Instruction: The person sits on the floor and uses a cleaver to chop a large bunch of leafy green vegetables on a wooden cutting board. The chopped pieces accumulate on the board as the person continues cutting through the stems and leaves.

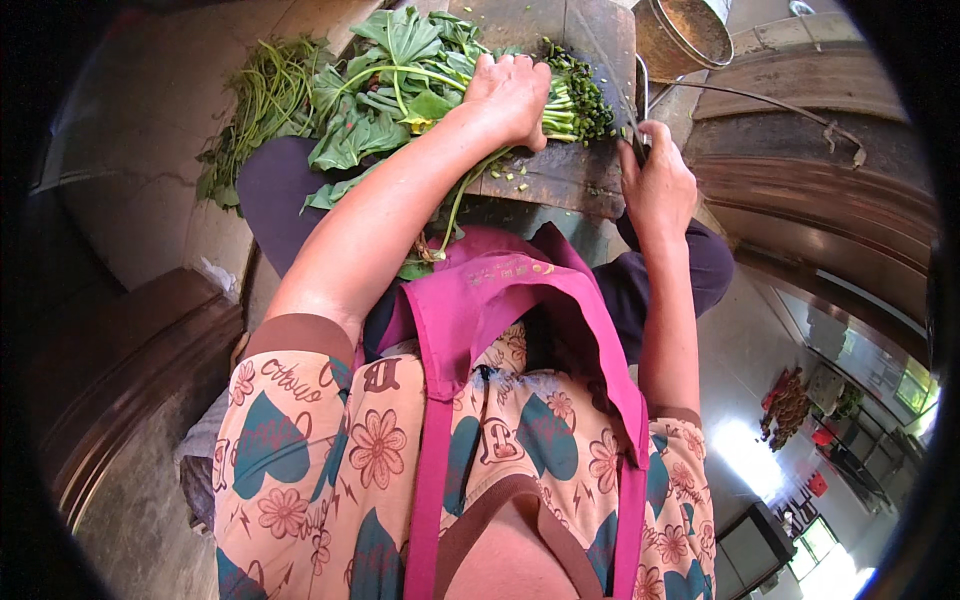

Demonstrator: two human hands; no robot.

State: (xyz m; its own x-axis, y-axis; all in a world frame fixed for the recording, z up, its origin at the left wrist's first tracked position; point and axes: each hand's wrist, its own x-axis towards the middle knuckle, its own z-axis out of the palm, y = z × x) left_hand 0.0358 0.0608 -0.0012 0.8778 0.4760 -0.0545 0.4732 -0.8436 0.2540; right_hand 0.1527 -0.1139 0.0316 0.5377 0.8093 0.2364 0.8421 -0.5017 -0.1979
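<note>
Head view: the left hand [512,98] lies palm down over a bunch of leafy greens [372,140], its fingers curled over the stems and gripping them against a wooden board [585,188]. The broad leaves spread out to the left of that hand, while the pale green stems [566,100] come out on its right, lined up side by side with their ends toward the knife [634,138]. The right hand [660,185] is closed around the knife's handle, which the fingers mostly cover; the blade shows nearly edge-on, just beside the stem ends, and whether it touches them I cannot tell. Small dark green chopped bits [594,96] lie along the stem ends, with a few paler pieces scattered on the board nearer the person. One long stem hangs off the near edge toward the lap. Left of the leaves, a heap of thin stems [262,90] lies on the floor, near the person's knee. A metal bucket [688,38] stands beyond the board's right side. The person wears a pink apron [500,285] over a patterned shirt [375,455] and dark trousers.
</note>
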